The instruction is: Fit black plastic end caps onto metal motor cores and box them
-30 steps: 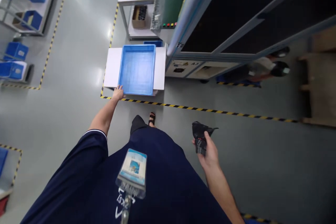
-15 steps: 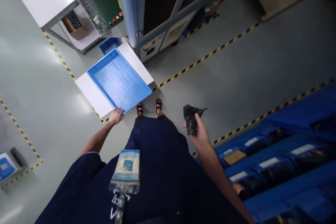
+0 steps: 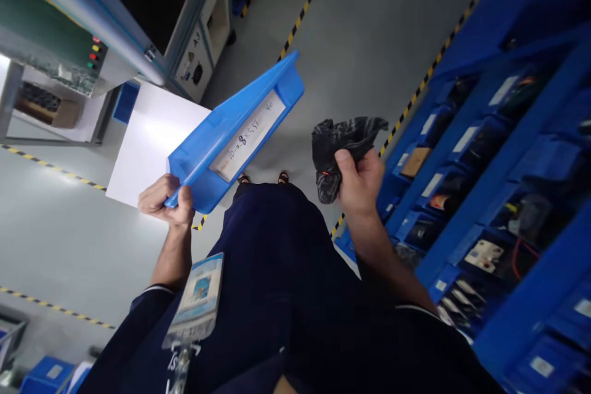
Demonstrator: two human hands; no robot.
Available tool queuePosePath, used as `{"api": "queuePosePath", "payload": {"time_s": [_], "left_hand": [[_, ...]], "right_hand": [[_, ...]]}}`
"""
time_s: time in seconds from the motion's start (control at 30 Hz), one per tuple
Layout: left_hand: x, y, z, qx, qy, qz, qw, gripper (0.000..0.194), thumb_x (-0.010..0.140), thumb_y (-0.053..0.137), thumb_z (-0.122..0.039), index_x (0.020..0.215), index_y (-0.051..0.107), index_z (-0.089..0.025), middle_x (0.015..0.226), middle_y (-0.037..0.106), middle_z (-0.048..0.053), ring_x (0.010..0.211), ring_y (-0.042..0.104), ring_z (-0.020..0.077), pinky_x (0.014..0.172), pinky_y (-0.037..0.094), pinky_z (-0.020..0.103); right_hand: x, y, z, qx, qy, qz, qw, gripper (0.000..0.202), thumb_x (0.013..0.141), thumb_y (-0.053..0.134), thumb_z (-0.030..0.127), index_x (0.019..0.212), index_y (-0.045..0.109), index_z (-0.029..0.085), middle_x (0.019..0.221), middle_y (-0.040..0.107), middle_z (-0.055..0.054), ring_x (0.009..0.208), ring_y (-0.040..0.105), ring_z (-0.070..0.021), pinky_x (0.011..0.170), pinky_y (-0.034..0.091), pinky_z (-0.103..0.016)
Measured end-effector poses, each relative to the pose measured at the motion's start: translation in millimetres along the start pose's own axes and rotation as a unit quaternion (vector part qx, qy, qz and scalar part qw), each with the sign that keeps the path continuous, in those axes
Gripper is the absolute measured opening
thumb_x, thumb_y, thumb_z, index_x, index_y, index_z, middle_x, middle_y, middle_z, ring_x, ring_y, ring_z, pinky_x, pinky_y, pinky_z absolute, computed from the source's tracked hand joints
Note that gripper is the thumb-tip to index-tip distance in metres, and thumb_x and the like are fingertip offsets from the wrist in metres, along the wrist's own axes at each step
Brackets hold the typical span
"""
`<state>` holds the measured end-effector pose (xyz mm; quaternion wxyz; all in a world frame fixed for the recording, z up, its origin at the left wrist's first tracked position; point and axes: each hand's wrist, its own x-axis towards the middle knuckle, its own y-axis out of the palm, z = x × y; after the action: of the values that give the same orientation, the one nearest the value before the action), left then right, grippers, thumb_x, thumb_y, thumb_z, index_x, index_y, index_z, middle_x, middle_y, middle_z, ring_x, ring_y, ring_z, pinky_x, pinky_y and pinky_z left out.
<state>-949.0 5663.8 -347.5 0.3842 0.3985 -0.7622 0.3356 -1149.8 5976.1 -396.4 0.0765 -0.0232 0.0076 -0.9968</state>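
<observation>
Your left hand grips the shallow blue plastic tray, labelled and now lifted edge-on off the white board, contents hidden, while your right hand clutches a crumpled black cloth beside blue shelf bins.

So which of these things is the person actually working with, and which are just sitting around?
In hand:
- blue tray, gripped at its corner by the left hand
- black crumpled cloth, in the right hand

Lying about:
- white board on the floor
- blue shelf bins
- cardboard box
</observation>
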Motion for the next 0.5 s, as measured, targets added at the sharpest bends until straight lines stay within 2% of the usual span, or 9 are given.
{"api": "queuePosePath", "payload": {"time_s": [0.1,0.17,0.27,0.37,0.43,0.5], "left_hand": [[13.7,37.4,-11.7,-0.09,0.022,0.034,0.995,0.079,0.125,0.086,-0.045,0.069,0.035,-0.021,0.061,0.028,-0.005,0.047,0.028,0.008,0.05,0.03,0.029],[18.7,66.1,-25.0,-0.143,0.039,0.06,0.987,0.078,0.125,0.087,-0.043,0.069,0.038,-0.021,0.06,0.032,-0.005,0.046,0.03,0.0073,0.051,0.033,0.029],[19.0,112.7,-52.2,-0.184,0.048,0.114,0.975,0.073,0.123,0.088,-0.037,0.07,0.04,-0.02,0.062,0.039,-0.004,0.049,0.035,0.0086,0.054,0.035,0.031],[10.2,160.9,-82.8,-0.181,0.064,0.157,0.969,0.067,0.121,0.087,-0.036,0.073,0.043,-0.021,0.065,0.039,-0.003,0.052,0.036,0.0109,0.055,0.032,0.034],[2.1,192.7,-103.8,-0.188,0.085,0.178,0.962,0.066,0.12,0.088,-0.036,0.074,0.043,-0.021,0.065,0.038,-0.003,0.052,0.036,0.0112,0.056,0.031,0.034],[-5.4,224.1,-125.9,-0.207,0.103,0.192,0.954,0.068,0.12,0.089,-0.036,0.074,0.042,-0.021,0.065,0.04,-0.003,0.052,0.037,0.0109,0.055,0.034,0.033]], "right_hand": [[14.6,-28.6,31.3,-0.141,-0.203,0.013,0.969,0.031,0.107,0.098,0.051,0.111,0.084,0.024,0.097,0.076,-0.005,0.087,0.071,-0.0211,0.082,0.055,-0.039],[25.3,-44.0,47.4,-0.179,-0.258,0.006,0.949,0.029,0.106,0.098,0.041,0.104,0.076,0.022,0.089,0.067,-0.002,0.08,0.062,-0.0183,0.074,0.046,-0.037],[28.1,-65.2,58.6,-0.17,-0.23,-0.019,0.958,0.032,0.106,0.096,0.034,0.094,0.07,0.021,0.083,0.065,-0.001,0.074,0.057,-0.0167,0.07,0.043,-0.037],[18.5,-95.9,57.1,-0.104,-0.201,0.03,0.974,0.032,0.102,0.097,0.024,0.091,0.067,0.019,0.085,0.069,-0.001,0.074,0.059,-0.0147,0.067,0.043,-0.034],[21.2,-130.0,49.1,-0.041,-0.204,0.09,0.974,0.023,0.099,0.094,0.016,0.094,0.072,0.017,0.093,0.077,-0.001,0.078,0.064,-0.0133,0.07,0.046,-0.031],[36.5,-175.2,36.2,-0.013,-0.19,0.092,0.977,0.015,0.097,0.094,0.019,0.094,0.079,0.017,0.091,0.078,-0.001,0.077,0.065,-0.0137,0.069,0.047,-0.031]]}}
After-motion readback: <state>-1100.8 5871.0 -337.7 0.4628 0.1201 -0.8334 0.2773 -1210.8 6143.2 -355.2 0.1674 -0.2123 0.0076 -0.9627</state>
